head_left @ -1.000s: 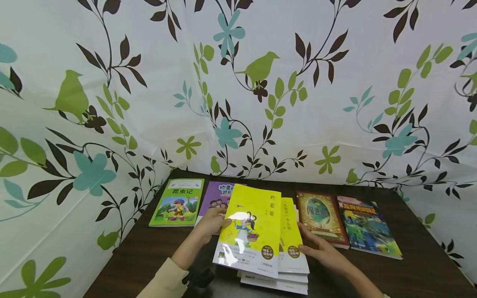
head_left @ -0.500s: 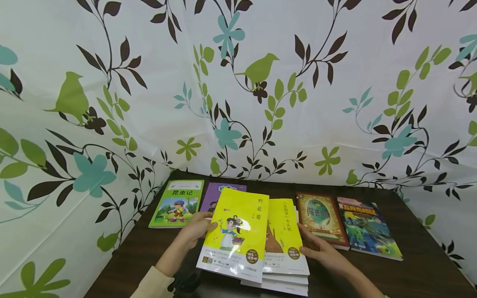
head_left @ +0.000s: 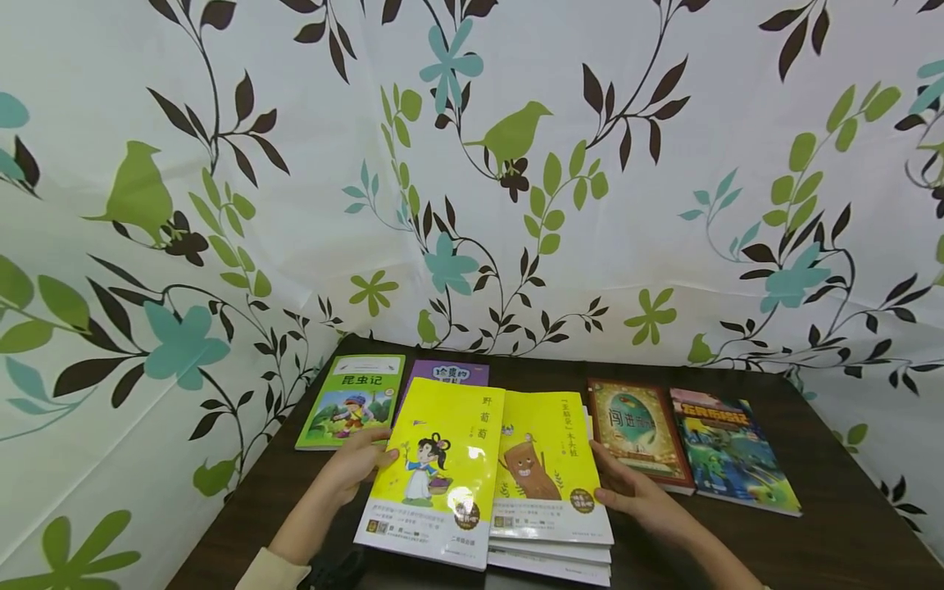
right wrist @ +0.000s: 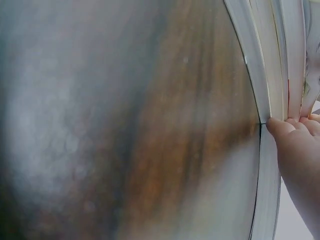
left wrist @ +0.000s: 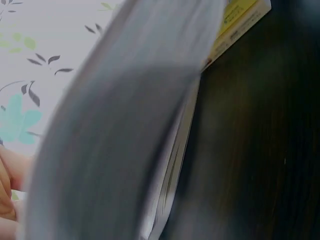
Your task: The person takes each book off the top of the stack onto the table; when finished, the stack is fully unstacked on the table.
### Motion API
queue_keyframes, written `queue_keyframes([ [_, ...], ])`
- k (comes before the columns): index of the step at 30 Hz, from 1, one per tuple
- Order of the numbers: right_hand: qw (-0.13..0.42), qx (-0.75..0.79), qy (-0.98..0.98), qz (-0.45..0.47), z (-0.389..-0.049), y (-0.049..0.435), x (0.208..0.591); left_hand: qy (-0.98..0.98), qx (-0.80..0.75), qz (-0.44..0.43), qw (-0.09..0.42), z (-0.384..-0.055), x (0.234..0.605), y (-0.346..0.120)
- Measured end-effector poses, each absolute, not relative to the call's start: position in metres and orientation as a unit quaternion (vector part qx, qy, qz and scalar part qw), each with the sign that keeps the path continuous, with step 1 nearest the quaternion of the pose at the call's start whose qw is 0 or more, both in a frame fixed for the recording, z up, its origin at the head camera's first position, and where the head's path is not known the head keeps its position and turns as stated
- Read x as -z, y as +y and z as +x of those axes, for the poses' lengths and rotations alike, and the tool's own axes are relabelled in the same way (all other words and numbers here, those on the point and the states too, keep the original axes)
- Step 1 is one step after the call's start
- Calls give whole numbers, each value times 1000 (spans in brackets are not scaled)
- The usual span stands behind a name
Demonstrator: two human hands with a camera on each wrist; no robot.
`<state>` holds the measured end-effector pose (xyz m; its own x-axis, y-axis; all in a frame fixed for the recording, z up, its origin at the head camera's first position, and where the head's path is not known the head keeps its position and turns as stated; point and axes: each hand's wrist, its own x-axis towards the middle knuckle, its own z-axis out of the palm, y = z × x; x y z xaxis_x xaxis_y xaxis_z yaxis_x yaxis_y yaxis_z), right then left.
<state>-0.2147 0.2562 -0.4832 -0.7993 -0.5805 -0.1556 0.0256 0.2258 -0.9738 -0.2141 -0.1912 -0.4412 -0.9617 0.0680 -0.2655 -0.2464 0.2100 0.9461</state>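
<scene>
In the head view my left hand (head_left: 351,469) pinches the left edge of a yellow-and-white book (head_left: 433,483) with a girl on its cover. This book tilts slightly and overlaps the left side of a book stack (head_left: 549,524). On top of the stack lies a yellow book (head_left: 547,459) with a tree-stump figure. My right hand (head_left: 636,493) rests against the stack's right side, thumb and fingers along the edges. The left wrist view shows the held book's blurred underside (left wrist: 120,130) close up. In the right wrist view my right fingers (right wrist: 282,127) touch several books' edges.
On the dark wooden table (head_left: 254,508), a green book (head_left: 352,401) and a partly covered purple book (head_left: 451,373) lie at the back left. A brown-framed book (head_left: 640,434) and a colourful book (head_left: 730,451) lie to the right. Patterned cloth (head_left: 516,246) hangs behind.
My left hand has moved the girl-cover book leftward and slightly down, uncovering more of the tree-stump book beneath. My right hand has stayed at the stack's right side.
</scene>
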Motion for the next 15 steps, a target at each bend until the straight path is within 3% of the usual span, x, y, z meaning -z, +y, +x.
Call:
queue_keyframes([
  [15,257,601,737,-170,-213,256,480,758,-626,-20,181,-200,448,-243],
])
